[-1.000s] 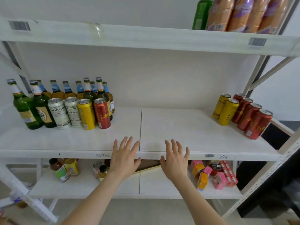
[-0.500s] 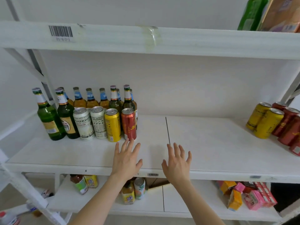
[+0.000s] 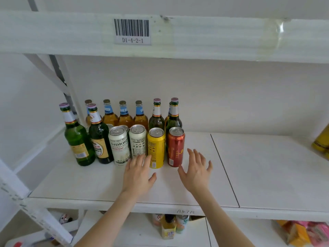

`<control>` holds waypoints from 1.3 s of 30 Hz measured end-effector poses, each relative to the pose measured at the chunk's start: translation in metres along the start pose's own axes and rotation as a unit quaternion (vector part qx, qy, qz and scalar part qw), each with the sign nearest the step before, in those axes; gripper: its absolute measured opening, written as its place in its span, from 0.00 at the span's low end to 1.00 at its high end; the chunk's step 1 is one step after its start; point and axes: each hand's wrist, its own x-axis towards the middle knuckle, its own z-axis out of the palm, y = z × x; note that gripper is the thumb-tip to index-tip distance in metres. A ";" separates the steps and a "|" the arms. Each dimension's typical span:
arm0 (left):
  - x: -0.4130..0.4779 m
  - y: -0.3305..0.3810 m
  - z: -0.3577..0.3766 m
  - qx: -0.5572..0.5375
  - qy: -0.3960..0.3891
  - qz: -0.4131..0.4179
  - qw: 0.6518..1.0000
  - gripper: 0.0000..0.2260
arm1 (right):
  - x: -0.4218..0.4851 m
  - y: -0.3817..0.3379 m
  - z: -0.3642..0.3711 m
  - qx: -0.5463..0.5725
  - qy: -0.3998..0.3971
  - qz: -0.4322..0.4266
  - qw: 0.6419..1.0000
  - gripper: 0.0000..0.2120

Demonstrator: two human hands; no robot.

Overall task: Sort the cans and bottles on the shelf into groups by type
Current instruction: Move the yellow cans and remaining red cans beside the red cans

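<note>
On the white shelf (image 3: 178, 186), a front row of cans stands left of centre: two white cans (image 3: 119, 145), a yellow can (image 3: 156, 148) and a red can (image 3: 175, 147). Green bottles (image 3: 78, 138) stand at their left, and amber bottles with blue neck labels (image 3: 124, 116) line the back. My left hand (image 3: 138, 173) hovers open just in front of the white and yellow cans, fingertips close to them. My right hand (image 3: 196, 171) is open too, spread right of the red can. Neither hand holds anything.
A yellow can (image 3: 322, 141) peeks in at the shelf's right edge. The upper shelf beam (image 3: 213, 36) carries a barcode label. Below, the lower shelf holds small bottles (image 3: 168, 227) and colourful packets (image 3: 302, 232). A diagonal frame brace (image 3: 35, 211) crosses at lower left.
My view has swung left and closer to the can group. Both hands have moved forward from the shelf's front edge up to the row of cans.
</note>
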 end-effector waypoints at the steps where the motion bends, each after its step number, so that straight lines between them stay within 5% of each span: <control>1: 0.002 -0.006 0.003 -0.026 0.007 -0.003 1.000 0.30 | 0.004 -0.005 0.001 0.018 0.006 0.007 1.000 0.33; 7: 0.023 -0.012 0.027 -0.229 -0.017 -0.053 0.972 0.30 | 0.042 -0.028 -0.003 0.206 0.043 0.056 0.976 0.32; 12: 0.039 0.003 0.049 -0.376 -0.019 -0.140 0.916 0.29 | 0.071 -0.032 -0.002 0.351 -0.015 0.053 0.935 0.29; 17: 0.054 0.011 0.062 -0.412 -0.017 -0.207 0.887 0.25 | 0.080 -0.030 0.001 0.414 -0.037 0.062 0.908 0.27; 26: 0.059 0.016 0.067 -0.541 -0.018 -0.256 0.801 0.33 | 0.076 -0.011 -0.003 0.512 -0.021 0.067 0.856 0.25; 32: 0.042 0.009 0.058 -0.543 -0.071 -0.198 0.813 0.38 | 0.060 -0.012 -0.006 0.581 -0.037 0.090 0.808 0.23; 39: 0.016 -0.005 0.035 -0.557 -0.142 -0.207 0.792 0.31 | 0.035 -0.017 -0.008 0.609 -0.036 0.146 0.779 0.19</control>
